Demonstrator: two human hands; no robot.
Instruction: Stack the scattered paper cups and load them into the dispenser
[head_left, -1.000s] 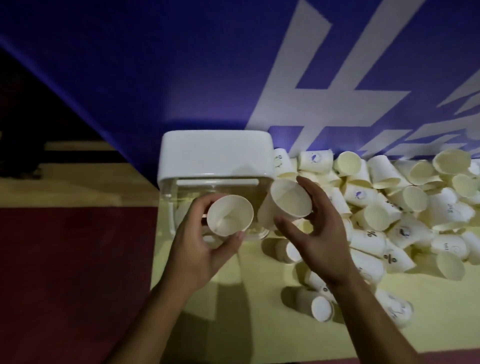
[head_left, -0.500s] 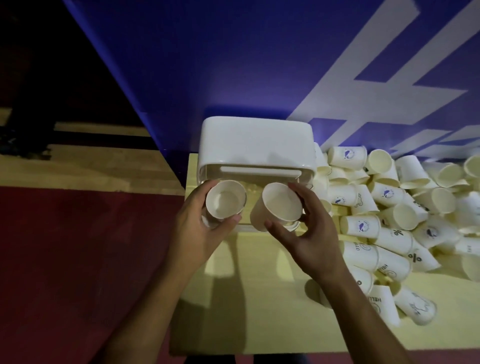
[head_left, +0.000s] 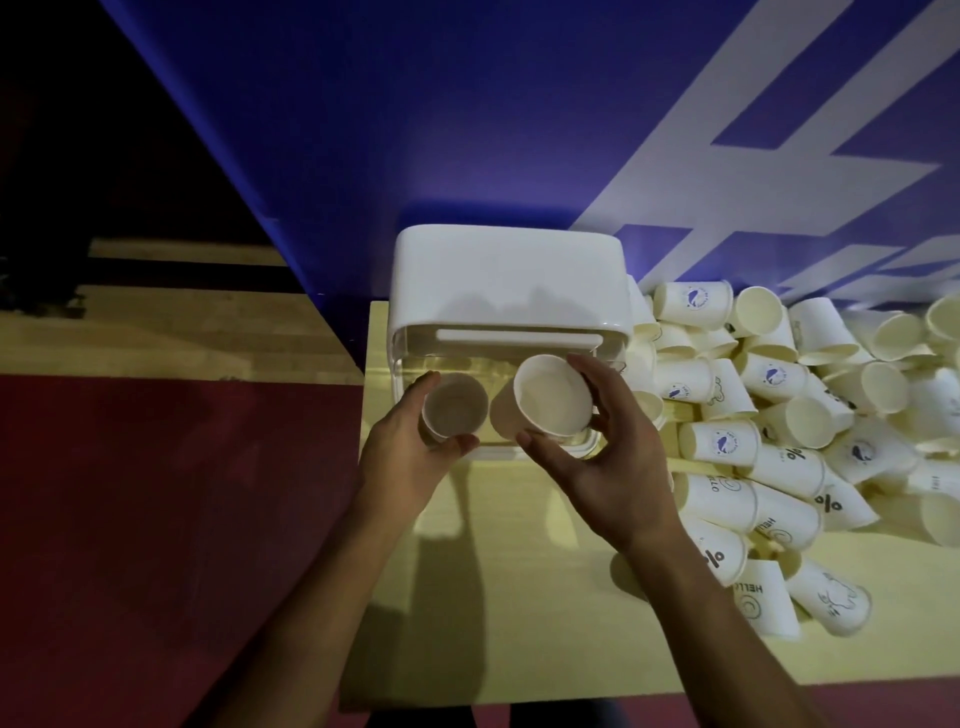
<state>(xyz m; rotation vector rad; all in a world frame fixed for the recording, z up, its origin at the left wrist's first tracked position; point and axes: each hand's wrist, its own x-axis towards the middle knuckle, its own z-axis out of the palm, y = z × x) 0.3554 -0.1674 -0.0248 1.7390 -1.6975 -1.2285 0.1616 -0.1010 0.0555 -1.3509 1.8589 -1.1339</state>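
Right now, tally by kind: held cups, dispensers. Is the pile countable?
Held paper cups: 2, left cup in left hand, right cup in right hand
Cup dispenser: 1
Total: 3
Loose cup pile: too overlapped to count.

dispenser (head_left: 506, 280) on table (head_left: 519, 597) (far edge) | loose cups (head_left: 779, 415) piled to its right

body: two arms are seen, entering from the lower edge | left hand (head_left: 410, 457): bare | left forearm (head_left: 311, 623): bare, uncovered from wrist to frame edge | right hand (head_left: 608, 467): bare | right forearm (head_left: 727, 639): bare, uncovered likewise | light: dim, so nail and skin detail cannot be made out
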